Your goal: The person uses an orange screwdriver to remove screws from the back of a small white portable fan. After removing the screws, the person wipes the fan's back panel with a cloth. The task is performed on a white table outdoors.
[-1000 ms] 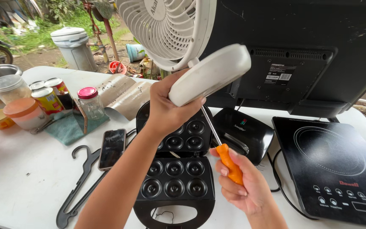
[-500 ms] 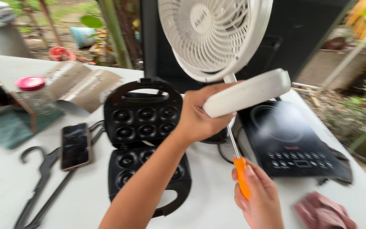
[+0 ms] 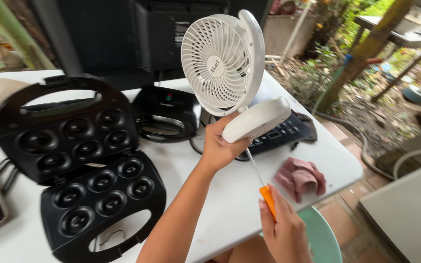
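The left hand (image 3: 219, 146) grips the base of the small white desk fan (image 3: 225, 73), fingers wrapped round its underside, holding it above the white table (image 3: 230, 195). Compared with a moment ago, the fan is now tipped further back, its base turned up toward the orange-handled screwdriver (image 3: 261, 182). The right hand (image 3: 283, 229) is clenched on the handle, the shaft angled up to the base's underside. An open black doughnut maker (image 3: 79, 165) lies to the left, a pink cloth (image 3: 300, 178) to the right.
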